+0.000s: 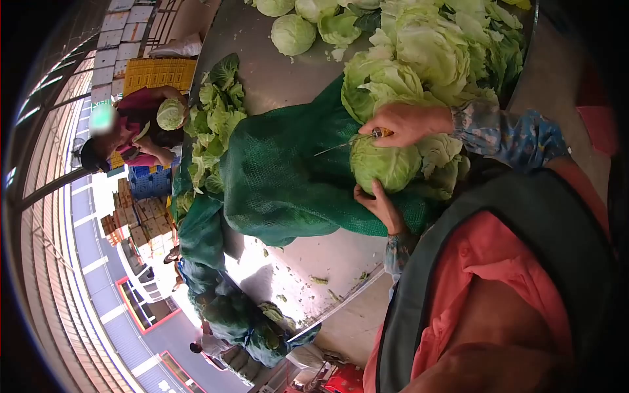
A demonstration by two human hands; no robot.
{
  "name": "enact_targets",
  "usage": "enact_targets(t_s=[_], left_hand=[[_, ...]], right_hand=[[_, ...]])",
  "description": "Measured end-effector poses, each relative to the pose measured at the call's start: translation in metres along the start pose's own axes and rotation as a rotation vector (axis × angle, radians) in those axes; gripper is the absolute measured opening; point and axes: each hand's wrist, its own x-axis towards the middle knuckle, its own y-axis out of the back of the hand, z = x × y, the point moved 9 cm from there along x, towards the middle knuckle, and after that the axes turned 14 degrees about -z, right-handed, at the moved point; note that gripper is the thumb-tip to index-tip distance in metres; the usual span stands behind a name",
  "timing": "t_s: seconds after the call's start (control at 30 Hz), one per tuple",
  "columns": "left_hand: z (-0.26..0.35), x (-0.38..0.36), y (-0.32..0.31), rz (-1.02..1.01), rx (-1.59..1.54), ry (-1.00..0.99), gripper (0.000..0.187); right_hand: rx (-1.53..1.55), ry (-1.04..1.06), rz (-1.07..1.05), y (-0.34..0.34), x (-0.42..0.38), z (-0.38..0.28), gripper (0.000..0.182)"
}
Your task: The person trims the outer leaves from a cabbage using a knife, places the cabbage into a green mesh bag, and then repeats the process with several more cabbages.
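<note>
My right hand [407,124] is closed around the short handle of a knife [337,147], its thin blade reaching out over green netting. Just beneath the knife hand sits a round green cabbage [385,165] with its outer leaves spread toward my body. My left hand [382,208] cups the near side of this cabbage, thumb and fingers pressed on its surface. Under and beyond the cabbage, a dark green mesh sack [282,173] lies draped across the metal table [262,82].
Loose cabbage leaves [436,49] are heaped beside my right arm, with trimmed cabbages [293,35] farther along. More leaves [213,124] line the far edge. Across the table a person [141,124] holds a cabbage [170,114]. Filled mesh sacks [226,308] stand beyond the table's end.
</note>
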Motion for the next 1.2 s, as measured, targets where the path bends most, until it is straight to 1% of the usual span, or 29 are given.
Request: enact_targets(t_s=[0.03, 0.07, 0.1, 0.13, 0.17, 0.2, 0.23, 0.27, 0.3, 0.33, 0.37, 0.4, 0.43, 0.47, 0.5, 0.53, 0.57, 0.63, 0.67, 0.77, 0.9, 1.0, 1.2], left_hand=[[0.015, -0.002, 0.004, 0.031, 0.128, -0.103, 0.070], [0.030, -0.005, 0.010, 0.065, 0.259, -0.204, 0.072], [0.054, -0.007, 0.013, 0.098, 0.392, -0.304, 0.074], [0.065, 0.000, 0.011, -0.007, 0.399, -0.379, 0.080], [0.066, 0.008, 0.009, -0.152, 0.448, -0.328, 0.081], [0.069, 0.013, 0.008, -0.296, 0.497, -0.273, 0.082], [0.066, 0.015, 0.004, -0.441, 0.541, -0.218, 0.084], [0.068, 0.016, 0.005, -0.459, 0.579, -0.290, 0.093], [0.078, 0.013, -0.001, -0.462, 0.701, -0.344, 0.096], [0.090, 0.008, -0.013, -0.463, 0.821, -0.394, 0.099], [0.099, 0.002, -0.025, -0.462, 0.941, -0.444, 0.103], [0.099, 0.001, -0.033, -0.427, 1.073, -0.449, 0.112], [0.095, 0.002, -0.033, -0.420, 1.072, -0.447, 0.112], [0.092, 0.003, -0.033, -0.413, 1.069, -0.448, 0.112], [0.092, 0.005, -0.037, -0.405, 1.062, -0.453, 0.113], [0.095, 0.005, -0.037, -0.359, 1.054, -0.458, 0.107], [0.093, 0.009, -0.033, -0.280, 1.006, -0.420, 0.105], [0.085, 0.019, -0.020, -0.129, 0.913, -0.350, 0.101], [0.084, 0.025, -0.019, -0.120, 0.893, -0.352, 0.099], [0.082, 0.038, -0.024, -0.216, 1.039, -0.345, 0.103], [0.095, 0.031, -0.043, -0.235, 1.029, -0.421, 0.105], [0.094, 0.030, -0.044, -0.190, 1.075, -0.442, 0.104], [0.096, 0.036, -0.044, -0.307, 1.082, -0.458, 0.100]], right_hand=[[0.062, 0.024, 0.008, -0.002, 0.000, -0.004, 0.050], [0.108, 0.018, 0.062, -0.002, -0.008, -0.007, 0.045], [0.114, 0.000, 0.177, 0.006, -0.018, -0.008, 0.044], [0.119, -0.020, 0.290, 0.013, -0.031, -0.005, 0.043], [0.126, -0.039, 0.399, 0.019, -0.044, -0.006, 0.042], [0.481, -0.172, 0.319, 0.012, -0.054, -0.003, 0.036], [0.376, -0.176, 0.262, 0.006, -0.060, -0.013, 0.034], [0.272, -0.177, 0.209, -0.002, -0.068, -0.018, 0.033], [0.168, -0.178, 0.155, -0.012, -0.075, -0.021, 0.032], [0.242, -0.129, 0.130, -0.026, -0.079, -0.020, 0.028], [0.261, -0.116, 0.170, -0.032, -0.083, -0.016, 0.028], [0.280, -0.102, 0.214, -0.039, -0.084, -0.011, 0.028], [0.295, -0.088, 0.260, -0.045, -0.086, -0.004, 0.028], [0.157, -0.068, 0.283, -0.051, -0.087, 0.003, 0.026], [0.139, -0.082, 0.246, -0.052, -0.087, 0.002, 0.025], [0.120, -0.096, 0.207, -0.054, -0.089, -0.001, 0.025], [0.104, -0.108, 0.166, -0.058, -0.089, -0.004, 0.024], [0.046, -0.093, 0.150, -0.064, -0.084, -0.005, 0.024], [0.008, -0.088, 0.148, -0.063, -0.081, -0.004, 0.024], [-0.117, -0.123, 0.140, -0.066, -0.072, 0.005, 0.025], [-0.186, -0.071, 0.204, -0.049, -0.067, -0.007, 0.025], [-0.196, -0.043, 0.213, -0.046, -0.062, -0.009, 0.024], [-0.215, -0.031, 0.175, -0.049, -0.060, -0.005, 0.024]])
